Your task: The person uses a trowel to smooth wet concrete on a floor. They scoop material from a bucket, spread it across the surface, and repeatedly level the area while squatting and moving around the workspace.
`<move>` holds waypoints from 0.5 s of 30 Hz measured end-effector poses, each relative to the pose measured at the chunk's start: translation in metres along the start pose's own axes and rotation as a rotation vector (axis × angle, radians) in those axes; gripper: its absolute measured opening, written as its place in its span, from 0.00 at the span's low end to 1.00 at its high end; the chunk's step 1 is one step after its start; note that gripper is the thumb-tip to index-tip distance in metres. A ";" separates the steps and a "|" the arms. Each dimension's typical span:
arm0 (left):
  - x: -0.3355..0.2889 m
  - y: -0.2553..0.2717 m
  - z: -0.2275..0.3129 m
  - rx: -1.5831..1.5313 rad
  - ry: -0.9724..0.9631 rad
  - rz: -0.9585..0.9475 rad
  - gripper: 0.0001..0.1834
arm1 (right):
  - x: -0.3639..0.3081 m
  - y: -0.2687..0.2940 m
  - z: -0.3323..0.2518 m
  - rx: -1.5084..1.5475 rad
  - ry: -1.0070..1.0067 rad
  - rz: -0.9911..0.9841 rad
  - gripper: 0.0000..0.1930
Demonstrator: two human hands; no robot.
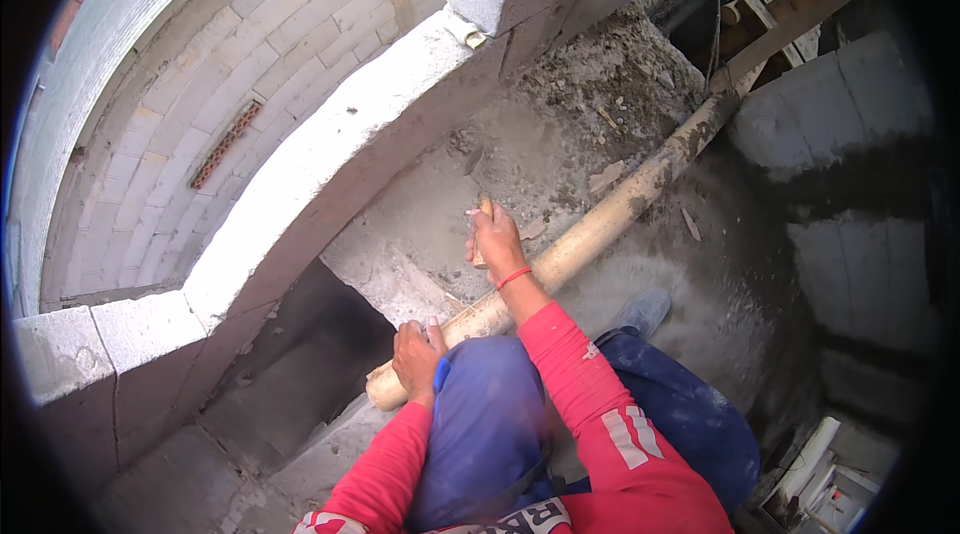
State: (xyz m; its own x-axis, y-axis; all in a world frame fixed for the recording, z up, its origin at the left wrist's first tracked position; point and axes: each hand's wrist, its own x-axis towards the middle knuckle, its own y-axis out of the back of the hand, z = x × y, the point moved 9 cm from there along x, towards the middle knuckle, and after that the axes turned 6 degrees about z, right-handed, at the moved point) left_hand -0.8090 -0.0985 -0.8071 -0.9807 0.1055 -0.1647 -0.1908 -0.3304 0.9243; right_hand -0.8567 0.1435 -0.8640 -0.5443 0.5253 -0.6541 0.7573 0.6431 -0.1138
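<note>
And here's the right grip (499,244), wrapped snugly round a wooden-handled tool (486,206): fingers curled, a stub of smooth yellowish wood poking out above the fist, and more of it showing below. Whatever lies beyond that stub is too blurred to make out. Right underneath runs the long round pipe (610,224), tan and smooth in places, blotched with grey grime towards its far end, slanting from the knees up to the right across rough, dusty concrete floor (400,274). The tool sits just above its near half, on the wall side.

Over to the left grip (416,364), and it's down at the near end of the pipe, back of the hand uppermost, fingers bent forward over it; how firmly they close, I can't tell. That arm reaches up short and bent, while the right one stretches further out, its red wristband (515,277) bright against the pipe.

Look left: a chalky white block wall (300,164), coarse-edged, bowed by the lens, with a dark opening (320,334) at its foot. Up top, crumbly grey rubble (610,84) spreads between wall and pipe.
</note>
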 end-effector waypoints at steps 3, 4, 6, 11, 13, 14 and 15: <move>0.000 -0.004 0.014 -0.032 -0.011 -0.015 0.20 | 0.022 -0.032 0.003 0.023 -0.082 -0.090 0.11; -0.002 -0.008 0.019 -0.049 -0.018 -0.023 0.20 | 0.032 -0.031 0.009 -0.005 -0.123 -0.116 0.12; -0.001 -0.008 0.009 -0.017 0.000 -0.024 0.20 | 0.031 -0.028 0.016 -0.106 -0.164 -0.122 0.16; 0.001 -0.003 0.003 0.010 0.004 -0.019 0.21 | 0.012 -0.020 0.017 0.074 -0.176 -0.098 0.19; 0.000 0.000 0.001 0.014 0.001 -0.001 0.21 | 0.008 -0.047 0.025 0.102 -0.228 -0.232 0.19; 0.001 -0.003 0.006 0.002 -0.009 -0.009 0.21 | 0.012 -0.058 0.022 0.116 -0.240 -0.292 0.20; 0.000 -0.006 0.010 -0.008 -0.020 -0.017 0.21 | 0.023 -0.063 0.027 0.068 -0.266 -0.341 0.19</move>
State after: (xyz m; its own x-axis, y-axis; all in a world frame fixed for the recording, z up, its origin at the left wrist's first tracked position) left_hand -0.8072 -0.0877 -0.8091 -0.9763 0.1295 -0.1731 -0.2075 -0.3364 0.9186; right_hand -0.9076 0.1002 -0.8919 -0.6619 0.1217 -0.7396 0.5773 0.7121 -0.3995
